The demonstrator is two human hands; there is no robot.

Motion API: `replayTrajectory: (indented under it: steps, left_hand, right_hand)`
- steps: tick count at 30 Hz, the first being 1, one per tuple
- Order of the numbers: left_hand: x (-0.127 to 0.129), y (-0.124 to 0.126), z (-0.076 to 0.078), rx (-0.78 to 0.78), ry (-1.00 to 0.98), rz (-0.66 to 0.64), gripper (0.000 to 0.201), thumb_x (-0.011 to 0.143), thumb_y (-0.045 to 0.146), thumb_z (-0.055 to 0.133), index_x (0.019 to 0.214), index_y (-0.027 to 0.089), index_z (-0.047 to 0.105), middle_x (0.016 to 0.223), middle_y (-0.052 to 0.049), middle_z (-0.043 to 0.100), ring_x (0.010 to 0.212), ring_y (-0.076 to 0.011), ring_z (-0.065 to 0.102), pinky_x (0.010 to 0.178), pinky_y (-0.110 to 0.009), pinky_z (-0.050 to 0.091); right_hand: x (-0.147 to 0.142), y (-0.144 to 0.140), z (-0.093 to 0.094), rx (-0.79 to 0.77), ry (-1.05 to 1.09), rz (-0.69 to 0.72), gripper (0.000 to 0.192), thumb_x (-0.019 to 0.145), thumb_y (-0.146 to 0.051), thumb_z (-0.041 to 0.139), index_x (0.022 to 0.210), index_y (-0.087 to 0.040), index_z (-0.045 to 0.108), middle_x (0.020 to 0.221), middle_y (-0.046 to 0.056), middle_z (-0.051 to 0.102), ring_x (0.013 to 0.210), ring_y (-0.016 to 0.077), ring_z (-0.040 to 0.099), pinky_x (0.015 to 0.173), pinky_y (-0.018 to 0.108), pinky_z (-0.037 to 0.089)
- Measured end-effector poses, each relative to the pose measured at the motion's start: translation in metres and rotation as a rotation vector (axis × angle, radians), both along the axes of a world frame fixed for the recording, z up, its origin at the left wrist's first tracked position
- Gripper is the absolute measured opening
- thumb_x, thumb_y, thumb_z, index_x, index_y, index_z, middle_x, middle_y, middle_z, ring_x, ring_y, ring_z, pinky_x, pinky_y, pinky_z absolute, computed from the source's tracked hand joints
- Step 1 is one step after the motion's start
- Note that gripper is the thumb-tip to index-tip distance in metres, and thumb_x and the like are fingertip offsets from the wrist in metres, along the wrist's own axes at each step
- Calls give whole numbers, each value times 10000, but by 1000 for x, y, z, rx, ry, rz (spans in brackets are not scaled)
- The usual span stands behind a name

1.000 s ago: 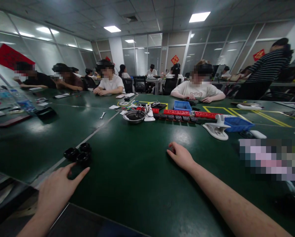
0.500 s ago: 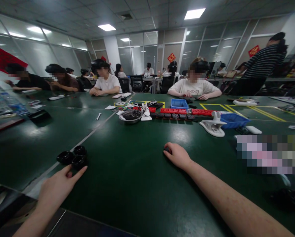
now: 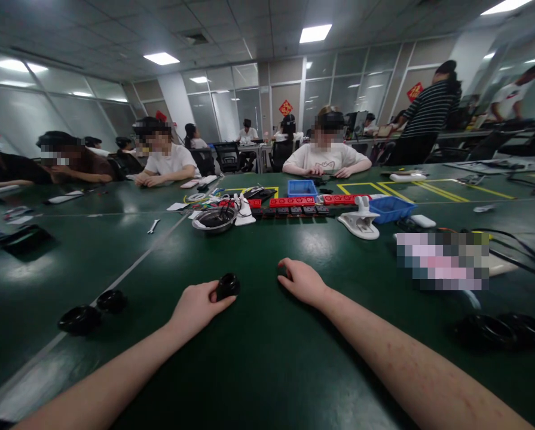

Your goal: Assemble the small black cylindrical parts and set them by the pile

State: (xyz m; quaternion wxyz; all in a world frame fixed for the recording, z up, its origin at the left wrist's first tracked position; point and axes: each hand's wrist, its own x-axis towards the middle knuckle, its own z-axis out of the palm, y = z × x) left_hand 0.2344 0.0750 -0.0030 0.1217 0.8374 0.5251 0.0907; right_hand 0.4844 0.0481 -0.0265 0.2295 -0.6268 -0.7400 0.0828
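My left hand grips a shiny black round piece, hollow like a short cup or thick ring, at the table's middle. Its thumb and fingers close on the near left side of the piece. To the right, my right hand rests low over the table with curled fingers. A dark spot shows between thumb and forefinger; what it is I cannot make out. Two similar black pieces, a larger one and a smaller one, lie left of my left arm. More black round pieces sit at the far right.
Ahead stand a metal bowl, red power strips, a white clamp stand and blue bins. A wrench lies on the left. Co-workers sit across the green table.
My left hand has moved right, carrying one black round piece away from the other two. The view has turned right. My right hand stays low over the table.
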Motion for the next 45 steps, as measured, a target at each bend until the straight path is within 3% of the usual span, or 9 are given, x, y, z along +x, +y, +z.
replayTrajectory:
  steps: [5,10,15,24,29,32,37,40,45]
  left_hand:
    - [68,15,-4,47,-71,-160,381,681,549,454,622,181,534,549,26,505,520,-132,486,477,-218,274]
    - [104,19,-6,127,-81,-244,342,680,518,488,664,186,572,617,1,526,617,-161,500,549,-245,319]
    - [112,19,-11,135,-181,-291,369,670,522,512,851,212,595,793,-32,533,779,-209,489,675,-316,355]
    - [105,22,-16,61,-286,-364,458,598,569,569,879,208,594,841,-36,535,820,-228,475,735,-372,355]
    - [99,34,-18,10,-377,-381,568,588,574,578,1024,212,539,927,-54,532,898,-248,475,783,-385,357]
    - [99,39,-19,-35,-474,-383,622,588,532,609,1106,216,466,1003,-61,502,929,-244,471,781,-374,382]
    - [103,36,-17,-49,-543,-430,593,592,500,626,1092,222,472,1015,-58,499,964,-237,461,823,-383,378]
    - [106,32,-16,-58,-550,-489,567,604,467,634,1093,225,481,1043,-51,502,990,-223,450,853,-365,371]
    - [109,30,-16,-89,-577,-507,490,642,386,636,1085,228,497,1044,-39,529,992,-204,462,870,-344,369]
  right_hand:
    - [8,2,1,17,89,-89,352,743,-253,483,1084,-191,422,751,12,545,691,138,502,583,232,337]
    - [23,14,-1,18,181,-237,335,749,-250,473,1075,-187,425,727,4,535,664,131,494,590,232,345]
    - [28,20,-4,0,279,-275,290,756,-250,447,1042,-203,442,714,-7,536,636,125,496,579,229,360]
    - [39,25,-4,78,398,-337,264,719,-157,364,950,-163,491,661,-12,502,632,135,486,631,263,385]
    - [49,23,17,-102,467,-136,358,613,-45,370,938,-135,489,747,8,525,698,125,492,658,251,396]
    - [50,14,24,-280,451,48,536,567,-15,425,1090,-133,408,901,33,532,713,115,489,652,244,409]
    - [47,3,21,-391,400,142,766,588,-171,629,1257,-172,254,1078,73,484,859,161,495,754,298,407]
    - [43,4,20,-348,393,217,672,590,-212,654,1196,-170,366,1085,67,493,911,180,489,788,305,391]
    - [39,8,21,-306,347,267,332,618,-244,636,920,-140,545,831,15,551,757,153,511,668,257,403]
